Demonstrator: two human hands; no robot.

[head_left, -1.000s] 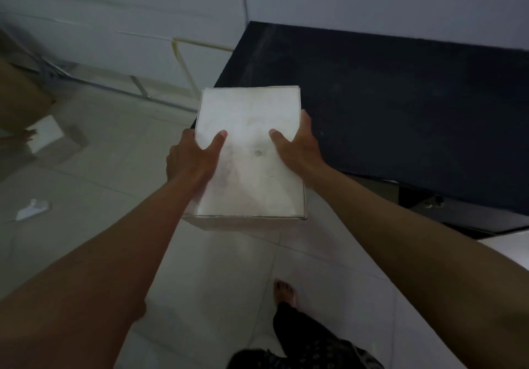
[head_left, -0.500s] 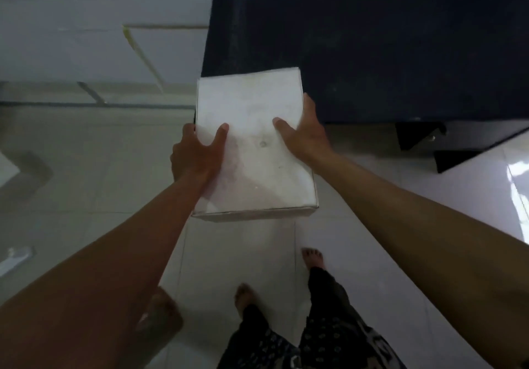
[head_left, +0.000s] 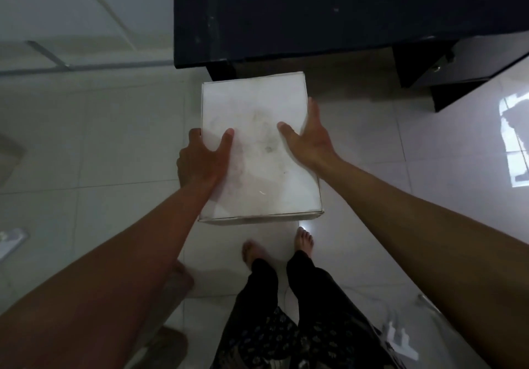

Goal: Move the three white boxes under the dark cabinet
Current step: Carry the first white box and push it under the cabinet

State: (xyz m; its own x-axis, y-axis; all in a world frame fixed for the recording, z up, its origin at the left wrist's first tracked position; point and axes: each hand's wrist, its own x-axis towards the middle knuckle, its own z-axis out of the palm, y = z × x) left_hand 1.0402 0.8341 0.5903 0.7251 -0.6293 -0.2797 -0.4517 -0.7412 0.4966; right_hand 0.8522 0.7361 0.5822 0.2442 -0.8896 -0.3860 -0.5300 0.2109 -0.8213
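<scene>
White box (head_left: 259, 151), gripped by both hands, points lengthwise toward dark cabinet (head_left: 329, 10).

One view only — a wide-angle camera on the person's head, looking steeply down and forward. Both forearms run up from the bottom corners; bare feet (head_left: 305, 239) stand below centre, the cabinet (head_left: 315, 10) fills the top edge — close range throughout.

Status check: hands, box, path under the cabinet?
Left hand and right hand clamp the white box by its sides. Box short of the dark cabinet. Cabinet leg near box's far left corner.
</scene>
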